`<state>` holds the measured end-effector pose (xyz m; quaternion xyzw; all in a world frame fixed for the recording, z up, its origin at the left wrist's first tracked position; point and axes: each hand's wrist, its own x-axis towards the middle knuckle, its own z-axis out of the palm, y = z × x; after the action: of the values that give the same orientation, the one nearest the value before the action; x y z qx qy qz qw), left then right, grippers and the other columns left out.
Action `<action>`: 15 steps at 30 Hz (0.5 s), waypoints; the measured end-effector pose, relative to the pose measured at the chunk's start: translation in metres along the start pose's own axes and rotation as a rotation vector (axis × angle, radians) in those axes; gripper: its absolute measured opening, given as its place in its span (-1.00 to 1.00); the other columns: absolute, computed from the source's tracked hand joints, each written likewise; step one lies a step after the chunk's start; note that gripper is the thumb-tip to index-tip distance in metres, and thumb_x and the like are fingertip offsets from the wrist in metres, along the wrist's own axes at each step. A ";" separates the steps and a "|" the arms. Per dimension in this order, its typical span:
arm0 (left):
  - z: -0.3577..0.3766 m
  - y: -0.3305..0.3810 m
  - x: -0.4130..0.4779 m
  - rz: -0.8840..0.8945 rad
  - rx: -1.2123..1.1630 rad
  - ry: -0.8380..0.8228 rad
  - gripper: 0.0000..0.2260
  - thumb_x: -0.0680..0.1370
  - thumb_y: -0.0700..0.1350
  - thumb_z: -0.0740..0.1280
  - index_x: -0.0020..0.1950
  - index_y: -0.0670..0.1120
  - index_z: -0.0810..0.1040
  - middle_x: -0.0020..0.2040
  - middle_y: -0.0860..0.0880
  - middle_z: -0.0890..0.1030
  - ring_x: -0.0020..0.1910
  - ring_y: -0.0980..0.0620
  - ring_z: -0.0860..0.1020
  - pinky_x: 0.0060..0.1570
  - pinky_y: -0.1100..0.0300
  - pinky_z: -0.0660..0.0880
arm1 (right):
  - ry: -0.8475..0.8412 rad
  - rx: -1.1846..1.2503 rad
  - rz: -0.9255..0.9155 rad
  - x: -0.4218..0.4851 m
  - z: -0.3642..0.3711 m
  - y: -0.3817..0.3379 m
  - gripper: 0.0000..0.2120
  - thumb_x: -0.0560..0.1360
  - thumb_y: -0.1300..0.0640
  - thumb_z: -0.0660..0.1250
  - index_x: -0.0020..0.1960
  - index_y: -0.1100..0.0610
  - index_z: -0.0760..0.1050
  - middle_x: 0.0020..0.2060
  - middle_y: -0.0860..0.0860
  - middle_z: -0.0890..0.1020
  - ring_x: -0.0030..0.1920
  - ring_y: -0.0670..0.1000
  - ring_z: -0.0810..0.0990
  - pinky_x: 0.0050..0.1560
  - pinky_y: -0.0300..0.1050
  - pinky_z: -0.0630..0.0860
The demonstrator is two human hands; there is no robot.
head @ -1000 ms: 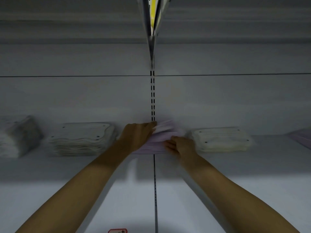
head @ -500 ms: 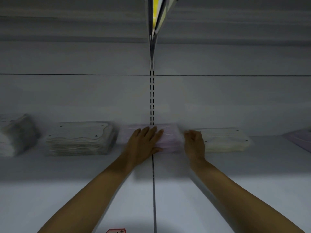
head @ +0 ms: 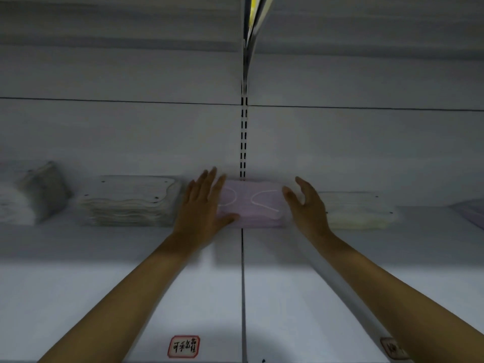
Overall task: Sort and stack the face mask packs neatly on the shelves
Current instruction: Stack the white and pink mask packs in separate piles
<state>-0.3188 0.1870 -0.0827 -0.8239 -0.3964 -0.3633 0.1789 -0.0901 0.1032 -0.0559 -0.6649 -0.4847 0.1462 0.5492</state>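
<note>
A pale purple stack of face mask packs (head: 252,205) lies flat at the back of the white shelf (head: 288,297), centred on the slotted upright. My left hand (head: 203,205) has straight fingers and lies against the stack's left end, thumb at its front edge. My right hand (head: 305,205) hovers at the stack's right end with relaxed, spread fingers, holding nothing. A white mask stack (head: 128,200) sits to the left and a cream-white stack (head: 358,212) to the right.
A rumpled white and grey pile (head: 31,195) sits at the far left. Another purple pack (head: 471,210) shows at the right edge. Red-framed labels (head: 184,346) sit on the shelf's front lip. An upper shelf hangs overhead.
Both hands gripped the purple stack a second ago, pushed it back against the wall, and have now spread apart to its two ends, exposing the top pack.
</note>
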 end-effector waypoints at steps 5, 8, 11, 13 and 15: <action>-0.008 0.007 -0.013 -0.286 -0.102 -0.138 0.02 0.28 0.36 0.45 0.54 -0.15 0.18 0.53 -0.23 0.19 0.49 -0.27 0.21 0.39 -0.15 0.23 | -0.150 0.058 0.305 0.014 0.019 -0.002 -0.44 0.62 -0.06 0.18 0.50 0.24 0.23 0.46 0.15 0.33 0.43 0.15 0.33 0.39 -0.07 0.23; -0.006 0.010 -0.009 -0.334 -0.231 -0.226 -0.05 0.35 0.26 0.47 0.56 -0.12 0.12 0.56 -0.18 0.12 0.53 -0.17 0.14 0.44 -0.01 0.11 | -0.206 0.022 0.343 0.019 0.029 -0.003 -0.47 0.62 -0.06 0.17 0.45 0.27 0.30 0.40 0.20 0.41 0.36 0.18 0.40 0.35 -0.05 0.31; -0.004 0.009 0.006 -0.379 -0.330 -0.254 -0.11 0.39 0.17 0.48 0.56 -0.11 0.13 0.57 -0.15 0.11 0.53 -0.12 0.13 0.43 0.05 0.13 | -0.177 0.009 0.281 0.027 0.028 -0.012 -0.47 0.61 0.00 0.23 0.43 0.32 0.30 0.40 0.20 0.39 0.38 0.17 0.39 0.34 -0.09 0.29; -0.005 0.006 0.017 -0.407 -0.408 -0.276 -0.16 0.39 0.12 0.50 0.54 -0.12 0.18 0.56 -0.16 0.15 0.52 -0.12 0.17 0.42 0.07 0.16 | -0.170 -0.031 0.218 0.032 0.024 -0.016 -0.41 0.58 0.00 0.29 0.47 0.30 0.23 0.45 0.18 0.34 0.43 0.14 0.33 0.36 -0.12 0.25; -0.003 0.003 0.023 -0.411 -0.452 -0.297 -0.22 0.38 0.11 0.52 0.48 -0.14 0.29 0.51 -0.18 0.26 0.49 -0.11 0.24 0.39 0.12 0.19 | -0.170 -0.273 0.013 0.030 0.021 -0.015 -0.23 0.53 -0.17 0.30 0.55 0.20 0.10 0.52 0.15 0.19 0.51 0.11 0.18 0.45 -0.06 0.13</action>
<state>-0.3081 0.1953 -0.0640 -0.7894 -0.4855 -0.3467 -0.1449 -0.0977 0.1384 -0.0400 -0.7218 -0.5404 0.1380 0.4097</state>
